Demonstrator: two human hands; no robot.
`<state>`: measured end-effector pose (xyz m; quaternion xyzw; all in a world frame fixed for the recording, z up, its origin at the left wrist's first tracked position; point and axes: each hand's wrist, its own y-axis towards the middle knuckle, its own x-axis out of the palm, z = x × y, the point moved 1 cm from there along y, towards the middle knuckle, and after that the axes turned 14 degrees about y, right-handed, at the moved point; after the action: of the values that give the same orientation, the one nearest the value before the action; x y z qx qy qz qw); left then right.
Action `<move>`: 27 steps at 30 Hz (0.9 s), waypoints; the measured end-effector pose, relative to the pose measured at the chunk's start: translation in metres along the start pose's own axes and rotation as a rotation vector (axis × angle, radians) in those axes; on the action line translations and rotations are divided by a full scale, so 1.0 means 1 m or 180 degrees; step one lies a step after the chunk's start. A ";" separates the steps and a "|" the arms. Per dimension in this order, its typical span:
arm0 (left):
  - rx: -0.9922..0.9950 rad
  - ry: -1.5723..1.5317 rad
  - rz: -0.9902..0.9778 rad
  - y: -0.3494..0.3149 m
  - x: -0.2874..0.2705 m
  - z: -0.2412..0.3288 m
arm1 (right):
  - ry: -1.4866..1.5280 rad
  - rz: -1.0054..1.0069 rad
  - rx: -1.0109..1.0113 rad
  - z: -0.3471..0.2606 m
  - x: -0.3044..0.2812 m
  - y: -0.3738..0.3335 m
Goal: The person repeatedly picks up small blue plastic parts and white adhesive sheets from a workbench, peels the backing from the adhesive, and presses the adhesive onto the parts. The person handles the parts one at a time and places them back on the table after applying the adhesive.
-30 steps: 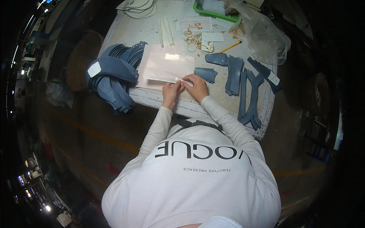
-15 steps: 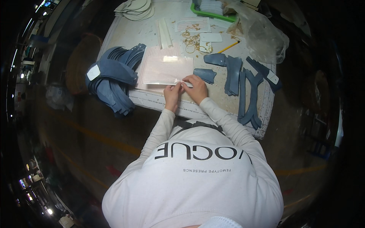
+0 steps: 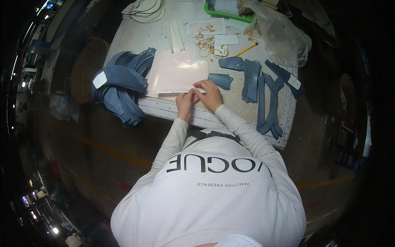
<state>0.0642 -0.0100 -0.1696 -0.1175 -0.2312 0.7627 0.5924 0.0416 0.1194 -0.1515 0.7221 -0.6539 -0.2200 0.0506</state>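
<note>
A clear glossy sheet with rows of tiny reddish dots lies on the table before me, its near edge curled up as a pale strip. At the right end of that edge, my left hand pinches the sheet with thumb and fingers together. My right hand meets it there from the right, its fingers bent over the same edge, thumb against the left fingertips. Whatever tiny piece may sit between the fingertips is too small to make out. Just beyond my right hand lies a small blue cut piece.
Stacked blue cut pieces hang over the table's left edge. More blue strips lie at right. Farther back are gold rings and bits, a yellow pencil, a white roll, a green tray and a plastic bag.
Both hands stay at the sheet's near edge, with only slight finger movement. The whole view has shifted a little.
</note>
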 end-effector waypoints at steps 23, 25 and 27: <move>-0.0097 0.0264 0.0041 -0.005 0.002 0.008 | 0.0414 0.0271 0.0345 -0.003 -0.002 0.000; -0.0806 0.1067 -0.0926 -0.004 -0.007 0.023 | 0.0637 0.0425 0.0589 0.000 -0.019 0.002; -0.0553 0.1968 -0.1438 -0.003 -0.007 0.036 | 0.0722 0.0575 0.0706 0.008 -0.047 0.004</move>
<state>0.0526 -0.0240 -0.1378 -0.3376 -0.1255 0.5194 0.7749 0.0323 0.1662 -0.1453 0.6818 -0.7264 -0.0583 0.0636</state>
